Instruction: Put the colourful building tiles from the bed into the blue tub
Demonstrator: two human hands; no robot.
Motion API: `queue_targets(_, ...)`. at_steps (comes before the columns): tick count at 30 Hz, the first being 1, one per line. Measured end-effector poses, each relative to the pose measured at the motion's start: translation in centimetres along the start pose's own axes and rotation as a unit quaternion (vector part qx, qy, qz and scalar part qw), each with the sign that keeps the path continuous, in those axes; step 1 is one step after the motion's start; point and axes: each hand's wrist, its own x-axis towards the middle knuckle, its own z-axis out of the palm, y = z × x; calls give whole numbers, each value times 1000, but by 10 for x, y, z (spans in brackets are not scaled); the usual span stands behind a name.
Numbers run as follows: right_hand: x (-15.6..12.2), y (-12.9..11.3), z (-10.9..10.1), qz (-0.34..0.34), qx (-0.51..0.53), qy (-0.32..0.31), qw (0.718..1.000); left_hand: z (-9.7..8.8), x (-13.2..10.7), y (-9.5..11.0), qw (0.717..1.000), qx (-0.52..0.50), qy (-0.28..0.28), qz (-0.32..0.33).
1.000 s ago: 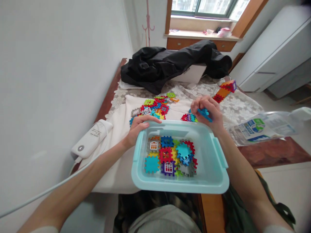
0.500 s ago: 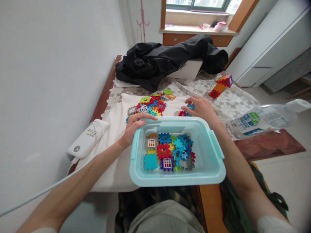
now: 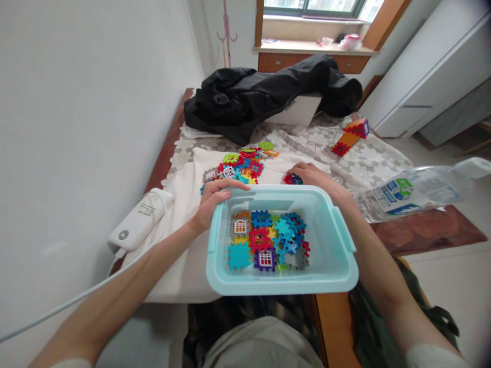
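One tub point(image 3: 282, 288), left hand point(image 3: 215, 200) gripping, right hand point(image 3: 315, 177) over tiles point(image 3: 293, 179)

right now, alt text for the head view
A person's left hand holds the rim of a light-blue tub of colourful notched tiles while the right hand is at a small pile just beyond. A larger pile lies to its left.

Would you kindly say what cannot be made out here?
In the head view:
Whatever lies under the toy pieces in the blue tub: hidden by the pieces.
Whether the right hand holds anything: its back hides the grip.
Bottle label: print too small and blurred.
Window: cut off by the top edge.
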Motion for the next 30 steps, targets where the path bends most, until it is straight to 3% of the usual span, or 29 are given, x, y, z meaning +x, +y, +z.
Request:
queue_targets(6, 5, 3, 0, -43, 48, -10, 998, 0, 1, -1, 1000, -9, -7, 4)
queue_targets(10, 2, 6, 1, -13, 39, -28, 999, -1, 1, -1, 1000, 5, -5, 2)
queue_targets(17, 0, 8, -1, -50, 83, -36, 995, 0, 0, 1, 1000, 16, -1, 9)
queue_targets(23, -3, 17, -8, -73, 138, -107, 982, -1, 1, 1, 1000, 18, 0, 7)
queue_targets(30, -7, 16, -1, -64, 130, -116, 983, -1, 0, 0, 1000, 15, 0, 0)
